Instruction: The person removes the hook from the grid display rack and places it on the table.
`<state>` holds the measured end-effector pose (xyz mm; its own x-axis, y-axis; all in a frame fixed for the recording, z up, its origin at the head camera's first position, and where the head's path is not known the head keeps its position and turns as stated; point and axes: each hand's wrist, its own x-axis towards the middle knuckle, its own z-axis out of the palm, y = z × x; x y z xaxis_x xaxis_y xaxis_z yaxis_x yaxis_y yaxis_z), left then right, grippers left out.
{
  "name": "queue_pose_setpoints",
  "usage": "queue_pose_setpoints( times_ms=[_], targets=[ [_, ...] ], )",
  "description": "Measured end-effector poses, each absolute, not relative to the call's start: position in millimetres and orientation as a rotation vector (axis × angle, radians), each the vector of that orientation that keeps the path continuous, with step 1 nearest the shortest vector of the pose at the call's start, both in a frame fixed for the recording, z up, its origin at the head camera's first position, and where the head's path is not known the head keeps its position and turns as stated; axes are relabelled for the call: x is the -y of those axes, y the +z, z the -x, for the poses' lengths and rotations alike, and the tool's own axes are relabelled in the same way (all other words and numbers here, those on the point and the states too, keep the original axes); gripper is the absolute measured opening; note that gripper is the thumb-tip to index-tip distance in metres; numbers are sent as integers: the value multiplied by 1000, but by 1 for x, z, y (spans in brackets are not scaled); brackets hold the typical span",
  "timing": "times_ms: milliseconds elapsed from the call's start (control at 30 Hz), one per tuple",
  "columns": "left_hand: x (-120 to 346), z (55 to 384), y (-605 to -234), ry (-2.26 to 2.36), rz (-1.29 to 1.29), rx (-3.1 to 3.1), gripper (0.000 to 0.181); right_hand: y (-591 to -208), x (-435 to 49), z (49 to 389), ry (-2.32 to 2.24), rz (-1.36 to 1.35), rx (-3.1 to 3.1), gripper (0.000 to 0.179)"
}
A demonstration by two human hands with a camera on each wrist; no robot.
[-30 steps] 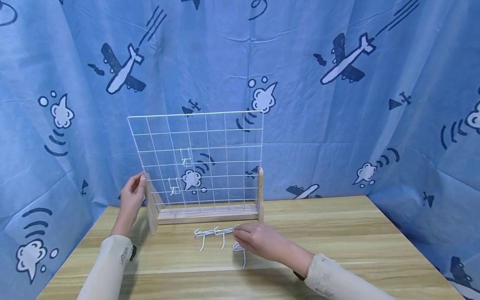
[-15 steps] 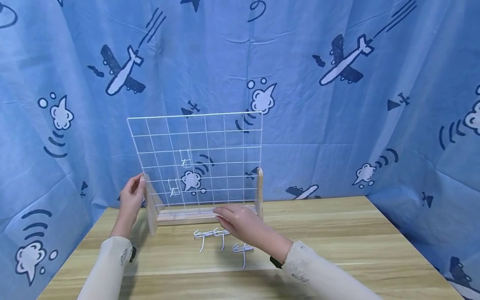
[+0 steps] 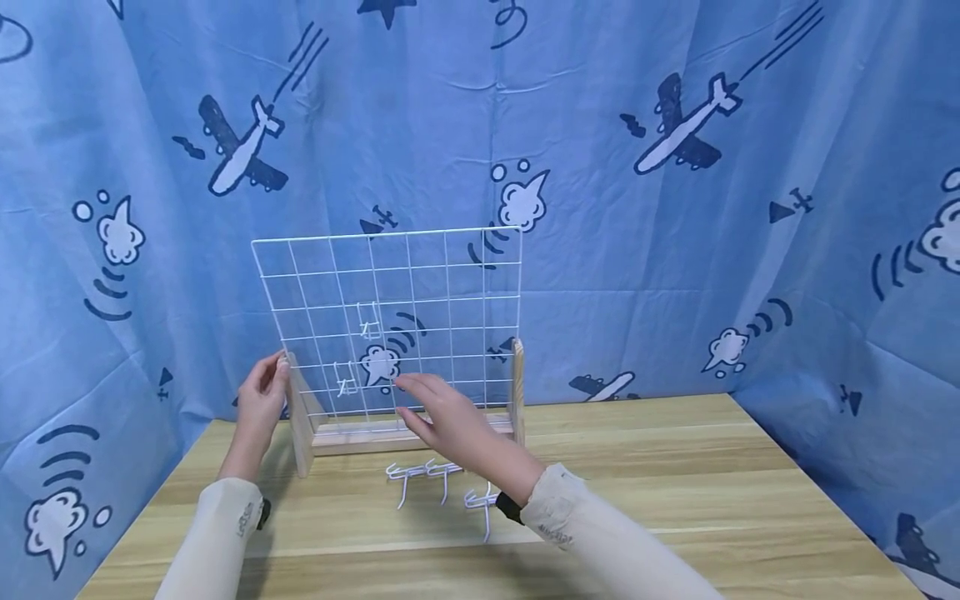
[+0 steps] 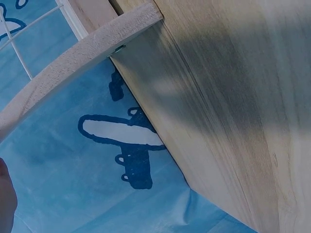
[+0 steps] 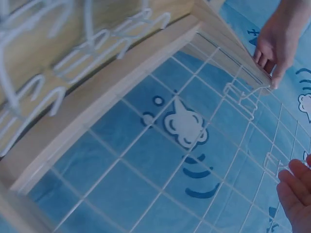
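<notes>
A white wire grid rack [image 3: 427, 310] stands in a wooden base. My left hand [image 3: 262, 392] pinches the top of the rack's left wooden post [image 3: 302, 417]; in the left wrist view only a bit of that hand [image 4: 7, 196] shows. Two white wire hooks hang on the mesh: an upper hook [image 3: 369, 322] and a lower hook [image 3: 346, 381]. In front of the lower right mesh is my right hand [image 3: 446, 421], thumb and fingers spread apart, holding nothing visible. The right wrist view shows its fingers [image 5: 295, 187] near a hung hook [image 5: 273, 162].
Three more wire hooks lie on the wooden table [image 3: 675, 483] in front of the rack: a left hook [image 3: 405, 473], a middle hook [image 3: 444, 471] and a right hook [image 3: 483, 502], partly covered by the right wrist. A blue patterned curtain [image 3: 585, 250] surrounds the table.
My right hand has risen from the loose hooks, moving left and up to the mesh, and its thumb and fingers have spread. The left hand stays on the post.
</notes>
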<state>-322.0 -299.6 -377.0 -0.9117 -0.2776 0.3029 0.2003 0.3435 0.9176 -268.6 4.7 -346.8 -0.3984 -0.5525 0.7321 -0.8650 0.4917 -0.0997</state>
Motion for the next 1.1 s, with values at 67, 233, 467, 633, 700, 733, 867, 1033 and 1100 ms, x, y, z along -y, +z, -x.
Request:
queue_pose_setpoints(
  times_ms=[67,233,467,633,700,733,867,1033,1100],
  targets=[
    [300,322,-377,-1589,-64,2201,55,-345,1,272,669,-1131,2113,37],
    [299,322,-378,-1576,-60,2199,55,-341,14,279,773,-1062,2119,39],
    [299,322,-379,-1575,-32,2179,52,-340,31,290,909,-995,2076,41],
    [299,323,-377,-1555,-29,2175,52,-336,44,297,1004,-892,2081,44],
    [299,323,-377,-1546,-29,2175,52,-334,49,299,1034,-846,2091,44],
    [299,323,-376,-1551,-25,2170,51,-333,52,301,1042,-826,2097,45],
    [299,323,-376,-1558,-14,2163,51,-329,60,304,1069,-767,2091,44],
    [298,323,-378,-1543,-47,2179,51,-326,69,307,1093,-721,2064,42],
    [298,323,-379,-1535,-57,2186,51,-326,72,308,1088,-699,2065,41]
  ],
)
